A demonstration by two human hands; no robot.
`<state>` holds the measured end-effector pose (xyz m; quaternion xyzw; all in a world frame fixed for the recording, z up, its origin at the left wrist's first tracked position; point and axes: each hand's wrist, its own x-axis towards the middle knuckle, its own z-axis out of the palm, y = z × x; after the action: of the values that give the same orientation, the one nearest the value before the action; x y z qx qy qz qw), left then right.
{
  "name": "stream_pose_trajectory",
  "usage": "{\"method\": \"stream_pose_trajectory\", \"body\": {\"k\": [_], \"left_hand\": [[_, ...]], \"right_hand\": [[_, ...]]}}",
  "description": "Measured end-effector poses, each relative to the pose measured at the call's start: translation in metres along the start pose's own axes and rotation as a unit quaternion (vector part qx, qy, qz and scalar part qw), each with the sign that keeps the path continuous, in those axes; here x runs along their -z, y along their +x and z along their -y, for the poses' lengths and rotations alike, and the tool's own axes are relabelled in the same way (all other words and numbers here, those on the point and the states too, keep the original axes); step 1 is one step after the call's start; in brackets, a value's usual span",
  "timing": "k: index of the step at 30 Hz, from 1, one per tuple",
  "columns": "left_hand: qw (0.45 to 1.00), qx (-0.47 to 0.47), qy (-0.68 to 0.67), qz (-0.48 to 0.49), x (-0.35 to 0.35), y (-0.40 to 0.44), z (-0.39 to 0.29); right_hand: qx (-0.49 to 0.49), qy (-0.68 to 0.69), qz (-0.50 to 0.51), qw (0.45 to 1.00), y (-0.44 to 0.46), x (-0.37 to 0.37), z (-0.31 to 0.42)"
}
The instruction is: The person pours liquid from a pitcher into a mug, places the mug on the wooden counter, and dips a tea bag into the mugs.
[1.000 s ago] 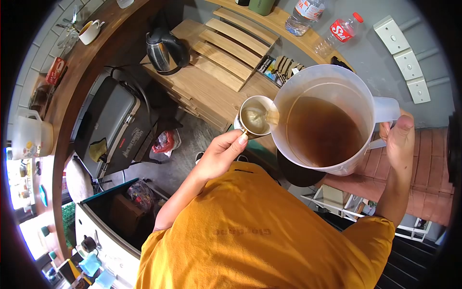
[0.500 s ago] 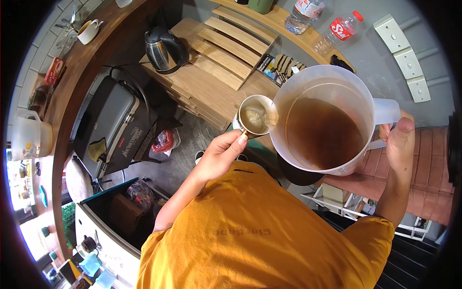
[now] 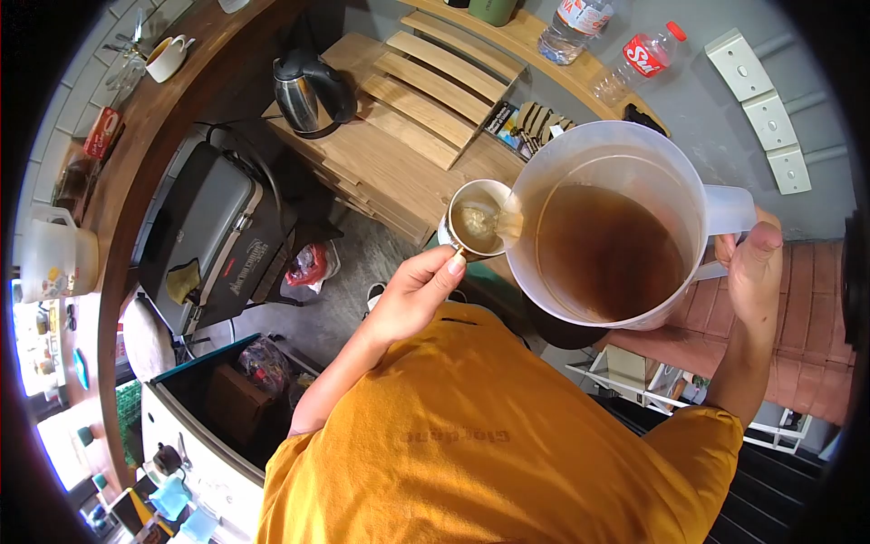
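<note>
My right hand (image 3: 754,263) is closed round the handle of a large translucent plastic pitcher (image 3: 625,150), which is tilted to the left and holds brown liquid (image 3: 612,249). A thin stream runs from its lip into a small white cup (image 3: 450,210). By its handle, that cup is pinched between the thumb and fingers of my left hand (image 3: 412,292). Pale bubbly liquid shows inside the cup, just under the pitcher's lip. Both vessels are in the air in front of my yellow shirt (image 3: 489,444).
Ahead stands a wooden table (image 3: 399,172) with an electric kettle (image 3: 313,95). Plastic bottles (image 3: 642,59) line a shelf at the back. To the left are a black case (image 3: 208,240), a wooden counter (image 3: 136,163) with another cup (image 3: 168,59), and an open bin-like box (image 3: 227,408).
The stream from the pitcher's lip looks thicker, and the liquid in the cup is more stirred up and appears darker. Both hands stay almost in place.
</note>
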<state>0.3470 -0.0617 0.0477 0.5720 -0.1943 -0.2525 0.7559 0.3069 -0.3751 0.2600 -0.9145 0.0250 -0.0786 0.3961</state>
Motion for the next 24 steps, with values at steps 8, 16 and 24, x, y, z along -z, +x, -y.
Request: {"method": "stream_pose_trajectory", "body": {"k": [8, 16, 24], "left_hand": [[1.000, 0.005, -0.007, -0.004, 0.0018, -0.0027, 0.0033], [1.000, 0.001, -0.010, 0.000, 0.0017, -0.0039, 0.0034], [0.999, 0.031, -0.025, 0.015, 0.0048, -0.0060, -0.0002]], "right_hand": [[0.002, -0.005, 0.005, 1.000, -0.0003, 0.0028, -0.0016], [0.002, -0.007, -0.002, 1.000, -0.0023, 0.0031, 0.0000], [0.006, -0.002, -0.004, 1.000, -0.0054, 0.0055, 0.0003]]}}
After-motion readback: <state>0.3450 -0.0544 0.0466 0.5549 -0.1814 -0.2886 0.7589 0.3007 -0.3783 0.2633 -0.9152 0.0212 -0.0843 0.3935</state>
